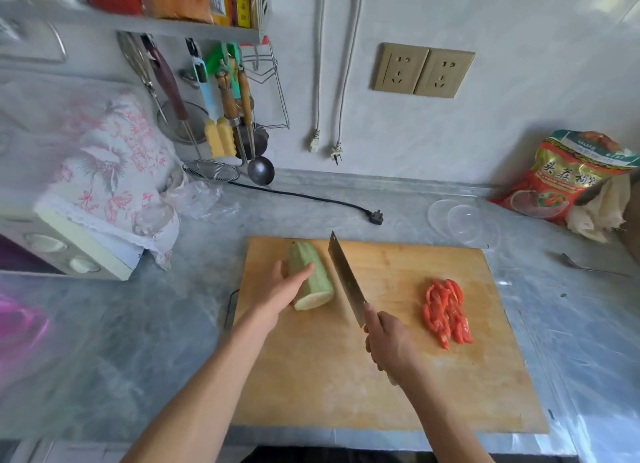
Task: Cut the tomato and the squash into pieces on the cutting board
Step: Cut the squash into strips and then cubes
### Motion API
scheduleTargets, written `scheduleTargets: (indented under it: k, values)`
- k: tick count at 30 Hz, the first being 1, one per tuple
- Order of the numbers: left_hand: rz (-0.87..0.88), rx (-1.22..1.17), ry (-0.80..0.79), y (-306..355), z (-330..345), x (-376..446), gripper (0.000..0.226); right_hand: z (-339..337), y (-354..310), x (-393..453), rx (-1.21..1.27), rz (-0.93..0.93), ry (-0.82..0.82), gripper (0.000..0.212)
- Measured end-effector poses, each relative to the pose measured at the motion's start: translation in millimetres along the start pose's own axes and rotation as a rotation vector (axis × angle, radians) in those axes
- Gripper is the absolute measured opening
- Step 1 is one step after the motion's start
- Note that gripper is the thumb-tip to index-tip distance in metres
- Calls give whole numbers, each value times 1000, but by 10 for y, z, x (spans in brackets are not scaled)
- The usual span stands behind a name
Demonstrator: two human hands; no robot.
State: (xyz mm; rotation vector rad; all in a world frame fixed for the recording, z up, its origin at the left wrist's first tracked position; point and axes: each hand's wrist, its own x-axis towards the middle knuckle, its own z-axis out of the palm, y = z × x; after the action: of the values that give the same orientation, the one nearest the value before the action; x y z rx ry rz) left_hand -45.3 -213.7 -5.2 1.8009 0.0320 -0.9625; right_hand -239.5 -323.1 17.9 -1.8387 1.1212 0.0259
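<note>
A wooden cutting board [381, 386] lies on the grey marbled counter [104, 341], filling the lower middle of the view. At the board's ten o'clock corner lies the squash [311, 275], a pale green peeled length with its cut end toward the person. The left hand [280, 289] holds it from the nine o'clock side, fingers curled against its flank and thumb laid over the top. Just beside the squash, on its three o'clock side, stands the knife [346, 279], a broad cleaver seen edge-on, its blade running from twelve o'clock down toward the person; whether the edge touches the board I cannot tell. The right hand [391, 345] grips the handle in a closed fist near the middle of the board. At the board's three o'clock side lies the tomato [446, 312], already cut into a row of red slices, well apart from the knife. Beyond the board at one o'clock sit clear plastic lids [464, 223], and farther out at two o'clock a red and gold food bag [561, 175] leans against the wall. A black power plug [376, 217] lies on the counter at twelve o'clock. At ten o'clock, utensils hang from a wall rack [221, 109], and a flowered cloth [114, 172] covers an appliance at nine o'clock.
</note>
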Motion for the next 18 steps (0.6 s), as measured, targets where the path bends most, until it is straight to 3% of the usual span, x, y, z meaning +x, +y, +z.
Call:
scheduleTargets:
  k: [6,10,13,18]
  values:
    - [-91,-89,68,85,220,-51,56,-105,33,-21,1,-41,-17,57]
    - [-159,-87,15,10,323,-161,71,-175,87,-85,6,-50,-28,56]
    - [-167,-101,21,8,370,-211,62,-219,118,-135,-1,-47,-54,58]
    - [-64,228,130,236,451,-220,40,-274,181,-189,-2,-67,-105,59]
